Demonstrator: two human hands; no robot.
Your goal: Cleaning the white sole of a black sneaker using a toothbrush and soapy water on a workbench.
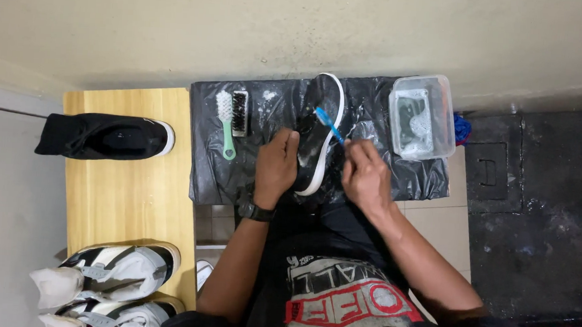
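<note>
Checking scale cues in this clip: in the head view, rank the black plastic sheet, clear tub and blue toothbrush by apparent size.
1. black plastic sheet
2. clear tub
3. blue toothbrush, partly hidden by the right hand

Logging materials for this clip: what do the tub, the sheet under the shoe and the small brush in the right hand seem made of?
Tub: clear rigid plastic, likely; foamy water shows through its walls.
Sheet: thin black plastic film, glossy and wrinkled, wet with suds.
Small brush: blue plastic handle, apparently; bristles too small to judge.
</note>
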